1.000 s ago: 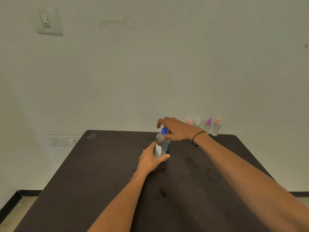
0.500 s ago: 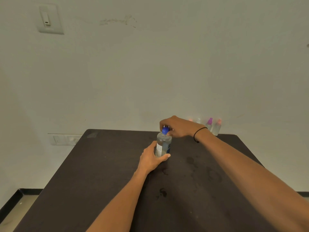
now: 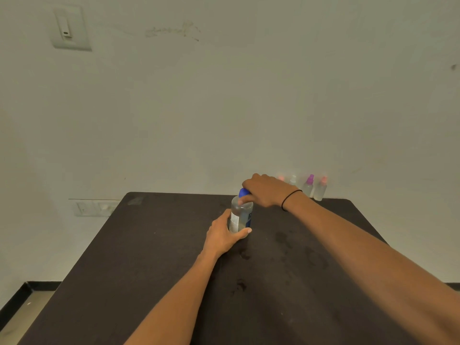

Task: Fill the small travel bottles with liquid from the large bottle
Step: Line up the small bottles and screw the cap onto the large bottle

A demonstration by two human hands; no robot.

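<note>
One big bottle (image 3: 241, 215) stands upright mid-table, a bit toward the far edge, clear body, white label on its left, blue patch on its right, clear liquid inside. My left hand (image 3: 222, 236) wraps its lower body, thumb across the front, fingers round the back. My right hand (image 3: 265, 190) comes over the top, fingers curled onto the blue cap (image 3: 243, 192), thumb tip low on the neck; cap is on the bottle. A black band (image 3: 290, 199) sits on my right wrist.

Four small bottles line the far edge by the wall, well apart from the big one, behind my right hand. Purple-top bottle (image 3: 308, 186) and pink-top bottle (image 3: 320, 188) stand upright, just beside each other, caps on. Two more to their left, a pink-top one (image 3: 281, 178) and a white-top one (image 3: 293, 180), are partly hidden by my hand and blurred; can't tell their fill.

Table (image 3: 154, 270) is dark, with darker wet-looking marks (image 3: 286, 241) to the right of and nearer than the big bottle. Pale wall behind, a switch plate (image 3: 68, 27) upper left, sockets (image 3: 95, 207) low left beside the table edge.
</note>
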